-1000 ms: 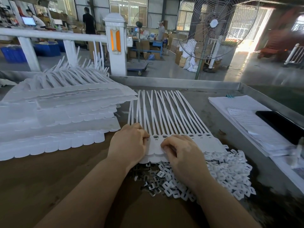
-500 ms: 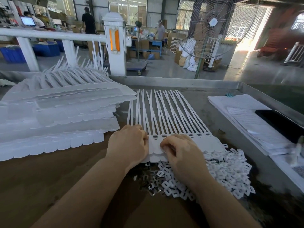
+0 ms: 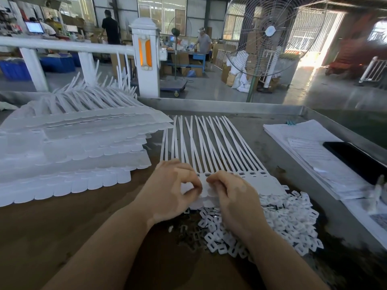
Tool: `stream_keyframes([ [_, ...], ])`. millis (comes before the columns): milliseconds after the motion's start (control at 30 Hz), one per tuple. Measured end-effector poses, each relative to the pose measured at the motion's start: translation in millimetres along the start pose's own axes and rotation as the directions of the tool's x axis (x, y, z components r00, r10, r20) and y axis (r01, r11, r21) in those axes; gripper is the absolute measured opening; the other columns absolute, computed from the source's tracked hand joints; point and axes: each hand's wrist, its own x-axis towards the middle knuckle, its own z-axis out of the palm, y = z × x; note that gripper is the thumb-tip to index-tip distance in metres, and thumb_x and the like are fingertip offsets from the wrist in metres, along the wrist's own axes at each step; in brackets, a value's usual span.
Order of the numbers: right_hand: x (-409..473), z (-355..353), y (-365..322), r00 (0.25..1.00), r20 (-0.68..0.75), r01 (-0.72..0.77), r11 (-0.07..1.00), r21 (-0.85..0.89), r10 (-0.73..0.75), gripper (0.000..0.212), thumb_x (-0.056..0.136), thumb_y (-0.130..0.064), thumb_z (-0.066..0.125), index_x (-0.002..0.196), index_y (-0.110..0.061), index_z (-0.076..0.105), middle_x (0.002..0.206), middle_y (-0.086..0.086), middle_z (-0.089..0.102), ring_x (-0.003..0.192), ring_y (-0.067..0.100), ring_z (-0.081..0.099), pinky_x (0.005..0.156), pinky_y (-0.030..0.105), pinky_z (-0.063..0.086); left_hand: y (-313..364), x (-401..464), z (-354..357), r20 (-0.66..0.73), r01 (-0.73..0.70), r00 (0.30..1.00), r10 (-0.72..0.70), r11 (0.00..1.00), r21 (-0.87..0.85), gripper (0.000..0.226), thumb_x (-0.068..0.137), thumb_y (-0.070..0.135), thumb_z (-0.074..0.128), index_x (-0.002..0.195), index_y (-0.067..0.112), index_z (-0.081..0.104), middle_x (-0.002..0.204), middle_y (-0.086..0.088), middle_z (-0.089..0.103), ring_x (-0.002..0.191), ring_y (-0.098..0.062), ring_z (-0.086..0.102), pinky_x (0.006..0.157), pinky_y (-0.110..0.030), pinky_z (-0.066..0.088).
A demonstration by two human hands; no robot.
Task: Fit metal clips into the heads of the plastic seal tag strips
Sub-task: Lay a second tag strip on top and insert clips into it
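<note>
Sheet of joined seal tag strips lying flat at mid-table, tails fanned toward the far rim, heads in a row at the near edge. Left hand on the heads at the sheet's left end, thumb and forefinger curled together in a pinch at the tag edge; whether a clip sits between them, cannot tell. Right hand just beside it, fingers curled down onto the neighbouring heads, pinching at the same spot. Directly below the heads and partly under the right hand, a heap of white plastic pieces, with a darker scatter of metal clips at its left side. To the left, a tall stack of more strip sheets, tails pointing away. On the right of the table, a pile of papers with a black phone on top. Beyond the table rim, a standing fan and a white post.
</note>
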Motion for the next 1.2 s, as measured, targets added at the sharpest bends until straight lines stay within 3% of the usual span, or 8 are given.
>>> stream_keyframes([
  [133,0.5,-0.3,1.1,1.000,0.008,-0.023,1.000,0.014,0.023,0.025,0.095,-0.013,0.040,0.104,-0.018,0.063,0.095,-0.005,0.066,0.084,0.003,0.054,0.069,0.004,0.035,5.3,-0.1,1.2,0.187,-0.083,0.977,0.099,0.992,-0.090,0.006,0.079,0.035,0.068,0.081,0.032,0.072,0.086,0.021,0.059,0.089,0.001,0.047,0.091,-0.028,0.035],
  [300,0.5,-0.1,2.1,0.999,0.020,-0.035,0.999,0.020,0.035,0.025,0.094,-0.012,0.040,0.102,-0.019,0.063,0.094,-0.005,0.065,0.086,0.005,0.053,0.071,0.009,0.036,6.9,-0.1,2.9,0.293,-0.084,0.949,0.111,0.991,-0.103,0.013,0.078,0.039,0.068,0.090,0.038,0.071,0.093,0.025,0.052,0.092,0.007,0.039,0.097,-0.030,0.028],
  [433,0.5,0.0,3.0,0.999,0.024,-0.037,0.999,0.010,0.037,0.024,0.094,-0.013,0.041,0.100,-0.019,0.063,0.092,-0.006,0.063,0.085,0.005,0.051,0.072,0.015,0.035,9.0,0.5,5.1,0.299,-0.106,0.943,0.147,0.983,-0.149,0.012,0.076,0.037,0.071,0.088,0.036,0.072,0.091,0.029,0.046,0.092,0.010,0.038,0.095,-0.031,0.030],
  [633,0.9,-1.9,2.6,0.999,-0.024,-0.041,0.999,-0.012,0.041,0.023,0.092,-0.012,0.045,0.096,-0.021,0.065,0.086,-0.009,0.065,0.075,0.002,0.050,0.064,0.005,0.032,9.2,1.1,8.8,0.309,-0.098,0.941,0.136,0.986,-0.138,0.015,0.077,0.042,0.068,0.092,0.039,0.071,0.090,0.029,0.043,0.091,0.012,0.036,0.094,-0.030,0.031],
  [867,0.4,-5.5,-1.9,0.998,-0.046,-0.036,0.999,-0.038,0.034,0.023,0.092,-0.012,0.047,0.093,-0.023,0.066,0.081,-0.007,0.068,0.073,0.009,0.059,0.070,0.027,0.047,11.8,0.9,8.3,0.299,-0.105,0.944,0.137,0.987,-0.123,0.014,0.082,0.039,0.065,0.095,0.038,0.069,0.092,0.026,0.046,0.092,0.012,0.036,0.095,-0.033,0.033],
  [1000,-0.4,-6.5,-3.1,0.999,-0.027,-0.033,0.999,-0.042,0.032,0.023,0.092,-0.014,0.046,0.094,-0.025,0.065,0.080,-0.008,0.067,0.072,0.009,0.058,0.070,0.029,0.047,14.1,0.9,8.8,0.302,-0.105,0.943,0.141,0.986,-0.133,0.012,0.083,0.037,0.064,0.094,0.037,0.070,0.098,0.015,0.052,0.097,-0.002,0.042,0.096,-0.036,0.033],
  [1200,-0.4,-6.7,-3.1,0.999,-0.023,-0.039,0.998,-0.041,0.038,0.022,0.091,-0.014,0.047,0.096,-0.024,0.066,0.082,-0.007,0.068,0.074,0.011,0.059,0.069,0.027,0.046,16.3,1.0,9.9,0.303,-0.081,0.946,0.118,0.988,-0.131,0.012,0.084,0.035,0.063,0.093,0.036,0.070,0.093,0.024,0.044,0.101,0.002,0.038,0.099,-0.030,0.026],
])
